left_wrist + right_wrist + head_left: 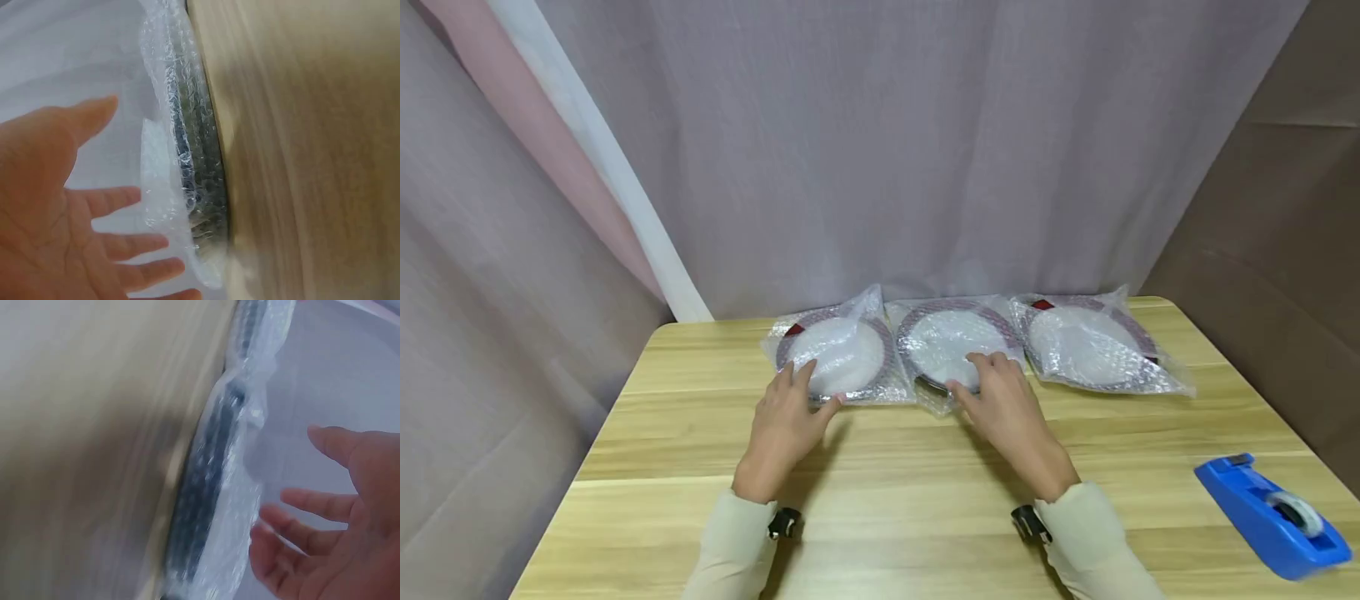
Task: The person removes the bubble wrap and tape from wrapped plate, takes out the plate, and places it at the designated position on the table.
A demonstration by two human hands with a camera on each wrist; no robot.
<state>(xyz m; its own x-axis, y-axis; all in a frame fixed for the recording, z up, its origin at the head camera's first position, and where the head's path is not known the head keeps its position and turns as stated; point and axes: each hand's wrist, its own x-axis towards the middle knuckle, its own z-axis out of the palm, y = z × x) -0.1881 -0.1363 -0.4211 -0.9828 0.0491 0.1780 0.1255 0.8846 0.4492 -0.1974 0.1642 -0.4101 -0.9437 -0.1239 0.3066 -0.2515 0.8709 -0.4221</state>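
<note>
Three flat round discs in bubble wrap lie in a row along the table's far edge, each with a white centre and a purplish ring. Over the near edge of the left wrapped disc (861, 350) is my left hand (781, 425), its fingers spread. My right hand (1009, 417) hovers at the near right side of the middle wrapped disc (951, 333), fingers loosely bent. Both wrist views show the palms with nothing in them, beside the dark edge of a wrapped disc (181, 119). The right wrapped disc (1086, 346) has neither hand near it.
A blue tape dispenser (1262, 521) with a roll of tape stands at the right of the wooden table (910, 517). Grey curtains (850, 150) hang right behind the table and on the left. A brown surface (1292, 275) rises along the right side.
</note>
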